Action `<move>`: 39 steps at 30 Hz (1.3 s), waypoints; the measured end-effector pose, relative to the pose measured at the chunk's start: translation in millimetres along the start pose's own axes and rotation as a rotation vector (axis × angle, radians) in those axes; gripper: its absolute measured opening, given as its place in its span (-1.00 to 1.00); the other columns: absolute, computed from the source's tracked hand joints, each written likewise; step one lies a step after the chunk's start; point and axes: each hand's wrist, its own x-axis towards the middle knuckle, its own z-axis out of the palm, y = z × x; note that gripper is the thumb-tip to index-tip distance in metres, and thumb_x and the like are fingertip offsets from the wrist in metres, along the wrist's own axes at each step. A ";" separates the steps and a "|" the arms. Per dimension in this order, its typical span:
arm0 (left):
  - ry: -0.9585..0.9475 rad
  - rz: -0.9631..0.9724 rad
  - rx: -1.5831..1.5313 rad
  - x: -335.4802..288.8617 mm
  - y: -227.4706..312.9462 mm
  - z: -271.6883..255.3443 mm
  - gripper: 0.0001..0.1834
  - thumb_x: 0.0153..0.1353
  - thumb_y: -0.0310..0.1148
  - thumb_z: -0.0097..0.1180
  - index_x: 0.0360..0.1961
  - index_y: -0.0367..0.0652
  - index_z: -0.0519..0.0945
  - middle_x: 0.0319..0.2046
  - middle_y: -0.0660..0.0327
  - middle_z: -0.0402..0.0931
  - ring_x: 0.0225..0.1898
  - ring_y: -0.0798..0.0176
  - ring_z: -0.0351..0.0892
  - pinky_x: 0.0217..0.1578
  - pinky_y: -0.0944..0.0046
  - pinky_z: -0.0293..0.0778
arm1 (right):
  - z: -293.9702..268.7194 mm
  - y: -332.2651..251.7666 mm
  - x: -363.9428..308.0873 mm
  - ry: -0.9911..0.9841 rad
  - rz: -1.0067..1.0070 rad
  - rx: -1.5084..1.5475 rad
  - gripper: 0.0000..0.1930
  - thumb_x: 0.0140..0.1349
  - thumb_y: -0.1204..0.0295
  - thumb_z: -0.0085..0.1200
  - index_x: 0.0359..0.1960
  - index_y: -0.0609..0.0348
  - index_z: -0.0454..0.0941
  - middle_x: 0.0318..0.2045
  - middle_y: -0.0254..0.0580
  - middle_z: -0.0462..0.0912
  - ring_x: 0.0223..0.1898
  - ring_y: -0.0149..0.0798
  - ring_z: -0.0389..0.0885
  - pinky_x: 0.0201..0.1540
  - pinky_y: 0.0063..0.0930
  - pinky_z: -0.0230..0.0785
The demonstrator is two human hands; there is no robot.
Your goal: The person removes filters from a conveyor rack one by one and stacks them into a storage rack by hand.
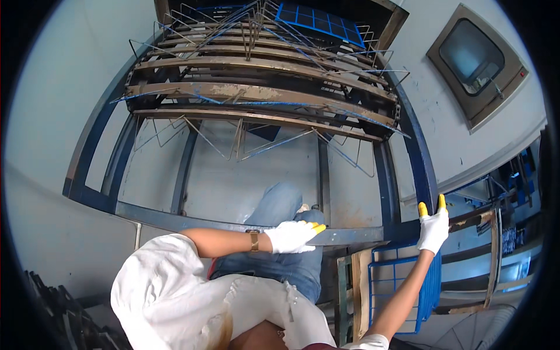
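Note:
My left hand (293,237), in a white glove with yellow fingertips, lies over the front bar of a blue metal frame (353,235), above my jeans. Its fingers are stretched to the right, and I see nothing in them. At the frame's right corner, my right hand (433,230), gloved the same way, has its thumb and a finger on either side of the blue side post (419,157); its other fingers are hidden. Inside the frame, worn slats (233,92) form a rack or conveyor with bent wire holders (239,140) on it.
A blue grid panel (319,25) lies on the far slats. Beside my right forearm stand blue wire racks (394,280) next to a wooden board (361,289). A windowed panel (473,58) is on the right wall. Dark metal pieces (64,312) are stacked at lower left.

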 end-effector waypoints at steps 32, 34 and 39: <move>0.078 -0.394 0.297 -173.2 -47.8 -73.3 -0.23 -0.10 0.24 0.24 -0.03 -0.19 0.55 -0.38 0.11 0.57 -0.33 0.12 0.61 -0.28 0.17 0.53 | -12.4 -3.2 1.8 0.040 0.011 -0.014 -0.42 0.14 0.03 0.20 0.17 -0.04 0.45 -0.16 -0.03 0.66 -0.21 -0.05 0.66 -0.13 -0.32 0.49; 0.077 -0.401 0.301 -174.7 -46.4 -78.8 -0.23 -0.10 0.24 0.24 -0.03 -0.19 0.55 -0.37 0.11 0.58 -0.32 0.12 0.62 -0.27 0.17 0.53 | -15.9 -9.2 2.9 0.002 0.040 0.003 -0.42 0.14 0.03 0.19 0.17 -0.05 0.45 -0.17 -0.02 0.66 -0.22 -0.04 0.66 -0.14 -0.32 0.50; 0.005 -0.420 0.261 -173.4 -42.4 -86.1 -0.21 -0.06 0.22 0.21 0.05 -0.18 0.50 -0.26 0.04 0.58 -0.25 0.04 0.62 -0.19 0.12 0.54 | -20.1 -12.2 4.1 0.012 0.033 -0.002 -0.41 0.14 0.01 0.18 0.17 -0.03 0.45 -0.17 -0.02 0.66 -0.21 -0.02 0.66 -0.15 -0.32 0.50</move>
